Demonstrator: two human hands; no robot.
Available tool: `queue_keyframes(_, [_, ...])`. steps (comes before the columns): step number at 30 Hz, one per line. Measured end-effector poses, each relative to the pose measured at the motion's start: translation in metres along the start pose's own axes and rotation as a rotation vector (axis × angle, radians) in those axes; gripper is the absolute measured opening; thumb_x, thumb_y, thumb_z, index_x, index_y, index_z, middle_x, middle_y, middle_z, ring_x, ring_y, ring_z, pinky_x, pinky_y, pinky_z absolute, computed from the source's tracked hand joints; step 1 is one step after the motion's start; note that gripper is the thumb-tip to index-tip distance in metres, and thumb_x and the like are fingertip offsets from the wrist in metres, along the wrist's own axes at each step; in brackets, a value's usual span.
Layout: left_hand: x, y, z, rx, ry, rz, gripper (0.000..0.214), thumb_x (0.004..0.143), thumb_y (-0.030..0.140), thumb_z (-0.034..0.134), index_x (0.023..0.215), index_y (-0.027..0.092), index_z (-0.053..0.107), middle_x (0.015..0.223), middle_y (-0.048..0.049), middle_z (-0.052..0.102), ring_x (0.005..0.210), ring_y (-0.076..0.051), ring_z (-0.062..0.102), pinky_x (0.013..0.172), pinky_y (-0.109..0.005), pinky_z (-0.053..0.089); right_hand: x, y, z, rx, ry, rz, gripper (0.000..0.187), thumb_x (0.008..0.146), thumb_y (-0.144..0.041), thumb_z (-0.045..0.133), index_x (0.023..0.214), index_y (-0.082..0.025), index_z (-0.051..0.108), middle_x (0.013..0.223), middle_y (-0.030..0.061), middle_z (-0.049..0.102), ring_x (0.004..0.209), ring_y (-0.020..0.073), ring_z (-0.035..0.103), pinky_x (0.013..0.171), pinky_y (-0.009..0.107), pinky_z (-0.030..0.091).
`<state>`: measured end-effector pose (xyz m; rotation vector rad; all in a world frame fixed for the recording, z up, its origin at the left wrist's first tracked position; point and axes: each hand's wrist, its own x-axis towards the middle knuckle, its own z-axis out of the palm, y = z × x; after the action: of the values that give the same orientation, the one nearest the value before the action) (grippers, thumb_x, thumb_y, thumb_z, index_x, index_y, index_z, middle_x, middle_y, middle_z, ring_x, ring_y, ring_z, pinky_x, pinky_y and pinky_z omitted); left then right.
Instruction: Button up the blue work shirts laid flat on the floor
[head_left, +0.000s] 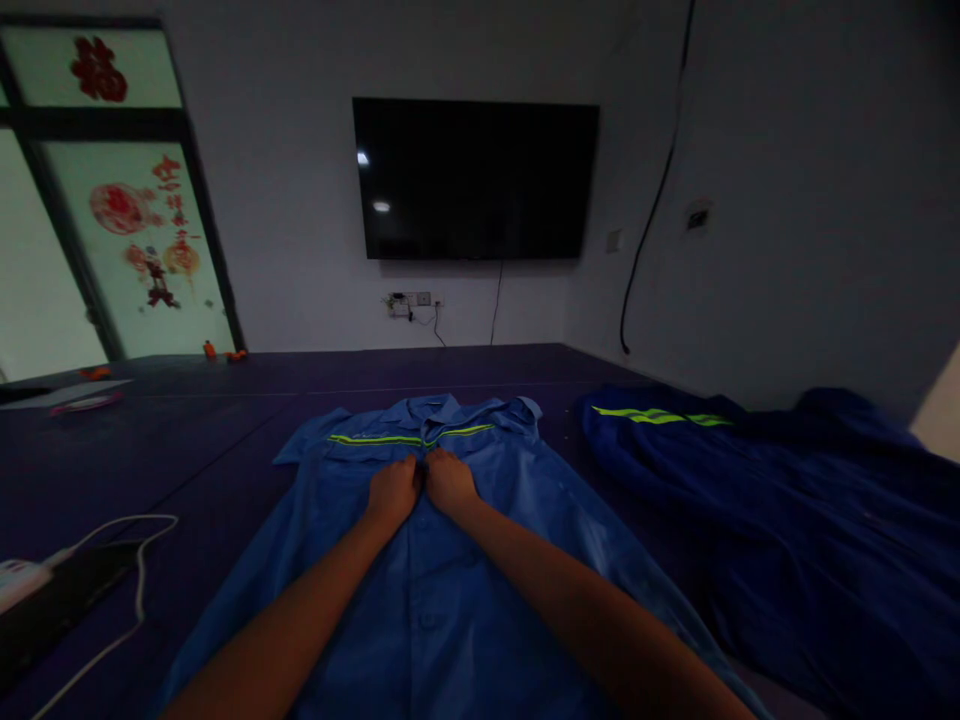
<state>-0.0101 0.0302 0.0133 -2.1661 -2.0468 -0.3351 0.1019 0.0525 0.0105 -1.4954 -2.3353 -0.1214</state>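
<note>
A blue work shirt (480, 575) lies spread out, front side up, with its collar at the far end and a yellow-green stripe across the chest. My left hand (394, 490) is closed on the front edge just below the stripe. Right beside it, my right hand (450, 480) grips the other side of the same front opening. Both sets of fingertips are partly hidden, so any button between them does not show. Below my hands the front placket runs down toward me.
A darker blue garment (795, 520) with a yellow-green stripe lies heaped at the right. On the left are a white cable (140, 570) and a black flat object (67, 605). Small orange items (210, 350) sit at the back of the purple surface (225, 430), below a wall-mounted television (476, 180).
</note>
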Motion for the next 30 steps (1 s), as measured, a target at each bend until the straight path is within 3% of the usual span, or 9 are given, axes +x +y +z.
queue_keyframes(30, [-0.0031,0.0025,-0.0063,-0.016,-0.021,0.067,0.028,0.087,0.027,0.029,0.103,0.017,0.051,0.091,-0.0114,0.062,0.087,-0.023,0.06,0.071,-0.032,0.044,0.0005,0.0005,0.0021,-0.003,-0.007,-0.006,0.027,0.083,-0.011,0.034,0.099,-0.014,0.055,0.104,0.0126,0.058,0.093,0.021,0.055,0.074,0.03,0.044])
